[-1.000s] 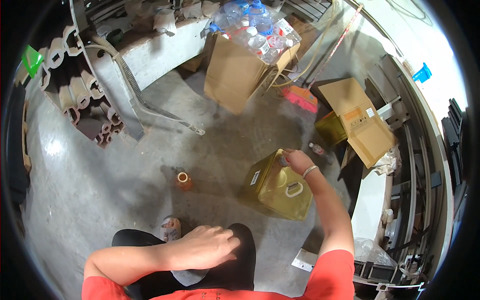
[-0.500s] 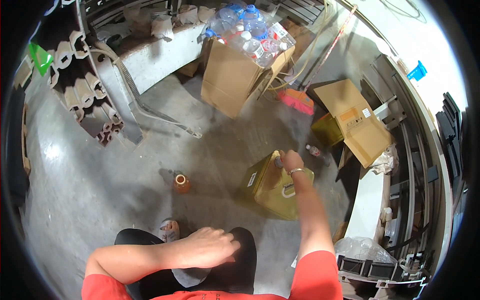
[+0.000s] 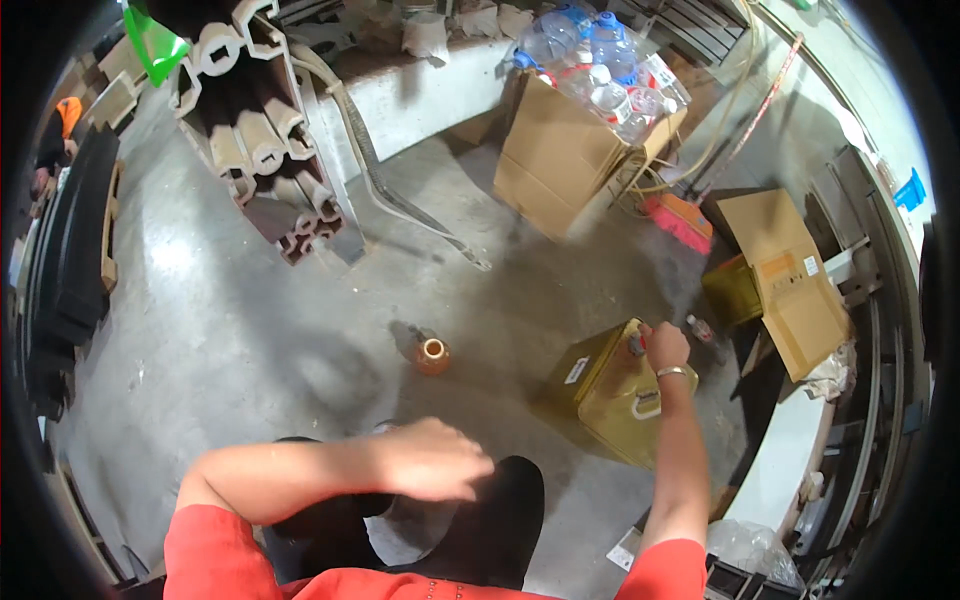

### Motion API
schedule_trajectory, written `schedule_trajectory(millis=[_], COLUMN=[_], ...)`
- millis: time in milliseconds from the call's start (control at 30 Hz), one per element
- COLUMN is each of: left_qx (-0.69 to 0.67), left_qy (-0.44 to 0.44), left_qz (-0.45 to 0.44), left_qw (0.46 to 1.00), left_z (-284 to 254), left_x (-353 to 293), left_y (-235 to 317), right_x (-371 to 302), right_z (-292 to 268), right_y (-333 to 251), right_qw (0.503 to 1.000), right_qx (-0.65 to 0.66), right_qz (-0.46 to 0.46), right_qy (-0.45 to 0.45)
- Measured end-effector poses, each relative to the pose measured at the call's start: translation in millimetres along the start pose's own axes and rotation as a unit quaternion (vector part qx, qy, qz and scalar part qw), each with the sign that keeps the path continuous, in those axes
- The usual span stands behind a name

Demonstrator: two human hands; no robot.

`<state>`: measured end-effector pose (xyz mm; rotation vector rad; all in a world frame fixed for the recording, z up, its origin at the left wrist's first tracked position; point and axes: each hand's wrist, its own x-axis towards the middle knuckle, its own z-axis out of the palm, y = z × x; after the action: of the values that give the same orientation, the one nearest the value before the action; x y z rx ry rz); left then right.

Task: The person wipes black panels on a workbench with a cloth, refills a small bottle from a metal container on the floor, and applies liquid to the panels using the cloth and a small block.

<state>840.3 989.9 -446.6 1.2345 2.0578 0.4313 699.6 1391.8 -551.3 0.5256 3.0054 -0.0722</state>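
Note:
A yellow-green square metal can [image 3: 590, 405] with a white handle [image 3: 647, 404] and a label on one side stands on the floor to the right. At its far top corner my right hand [image 3: 667, 346], a bracelet on the wrist, is closed around a cap [image 3: 637, 344]; part of the cap hides behind the fingers. My left hand [image 3: 432, 460] hovers over my knees, blurred by motion, apart from the can. An open-mouthed orange-brown bottle [image 3: 432, 356] is upright on the floor left of the can.
A cardboard box [image 3: 550, 160] full of plastic bottles stands at the back, beside a pink broom [image 3: 680, 222]. At right are an open carton [image 3: 790, 290] and a small bottle [image 3: 699, 327] on the floor. A grey hose [image 3: 375, 180] and stacked metal profiles [image 3: 262, 145] lie left.
The view has swung left, shifting the scene rightward in the picture. My right hand stays on the can's cap. My left hand is now blurred above my knees.

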Motion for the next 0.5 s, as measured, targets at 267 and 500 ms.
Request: schedule_trajectory(millis=[267,500], left_qx=[0.089,0.108], left_qy=[0.133,0.095], left_qz=[-0.273,-0.255], left_qw=[0.949,0.956], left_z=[51,76], left_x=[42,67], left_y=[-162,-182], right_x=[-11,-22], right_z=[11,10], right_y=[1,-6], right_qw=[0.985,0.976], right_qx=[0.027,0.042], right_qz=[-0.145,-0.146], right_qy=[0.09,0.158])
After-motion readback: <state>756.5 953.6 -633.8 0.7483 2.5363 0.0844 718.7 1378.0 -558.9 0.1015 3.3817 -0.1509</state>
